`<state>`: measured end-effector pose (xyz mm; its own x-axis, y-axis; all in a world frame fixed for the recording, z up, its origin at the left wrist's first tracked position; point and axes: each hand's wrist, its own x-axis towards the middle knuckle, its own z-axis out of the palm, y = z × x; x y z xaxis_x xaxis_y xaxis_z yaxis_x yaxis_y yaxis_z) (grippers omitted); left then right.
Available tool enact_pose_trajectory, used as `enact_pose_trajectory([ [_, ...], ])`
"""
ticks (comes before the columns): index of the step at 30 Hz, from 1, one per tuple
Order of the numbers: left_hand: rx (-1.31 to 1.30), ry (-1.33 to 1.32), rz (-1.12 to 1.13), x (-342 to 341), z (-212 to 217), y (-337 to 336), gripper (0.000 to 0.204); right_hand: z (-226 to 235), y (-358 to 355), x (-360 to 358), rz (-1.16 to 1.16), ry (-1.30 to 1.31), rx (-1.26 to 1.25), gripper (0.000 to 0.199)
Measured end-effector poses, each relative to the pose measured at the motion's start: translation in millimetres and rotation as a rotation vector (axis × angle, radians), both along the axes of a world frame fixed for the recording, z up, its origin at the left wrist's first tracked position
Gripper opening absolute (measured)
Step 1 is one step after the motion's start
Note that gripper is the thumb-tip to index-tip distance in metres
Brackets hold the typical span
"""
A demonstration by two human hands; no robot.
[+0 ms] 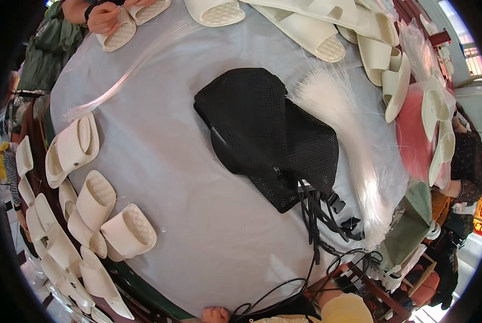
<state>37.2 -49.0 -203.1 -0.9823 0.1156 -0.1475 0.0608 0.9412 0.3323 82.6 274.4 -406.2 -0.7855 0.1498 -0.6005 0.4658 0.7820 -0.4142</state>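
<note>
At the lower edge, my left hand (215,314) rests by the table rim with its fingers curled in. Its palm is hidden, so anything inside it does not show. A black cable (284,282) loops close beside it. Farther right, a yellow sleeve (346,308) and a bit of my right arm show, but the right hand does not. A black mesh bag (268,129) with straps and buckles lies on the grey tabletop (165,161), away from my hands. Along its right side stretches a bundle of white, hair-like fibres (354,129).
Cream slippers (129,231) crowd the left side, and more slippers (316,40) are piled at the far right. Across the table, a co-worker's hand (103,19) touches a slipper. A thin strand bundle (125,78) lies at far left. A pink bag (415,129) hangs beyond the right rim.
</note>
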Motion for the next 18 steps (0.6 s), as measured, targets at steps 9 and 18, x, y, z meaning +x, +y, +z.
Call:
enact_pose_trajectory([
  [9, 0.001, 0.138, -0.119, 6.0, -14.7, -5.2, 0.019, 73.3, -34.5, 96.0, -0.186, -0.127, 0.179, 0.035],
  [18, 0.043, 0.018, -0.311, 45.4, -43.2, -53.0, 0.022, 120.4, -46.5, 165.4, -0.321, -0.204, 0.306, 0.035],
])
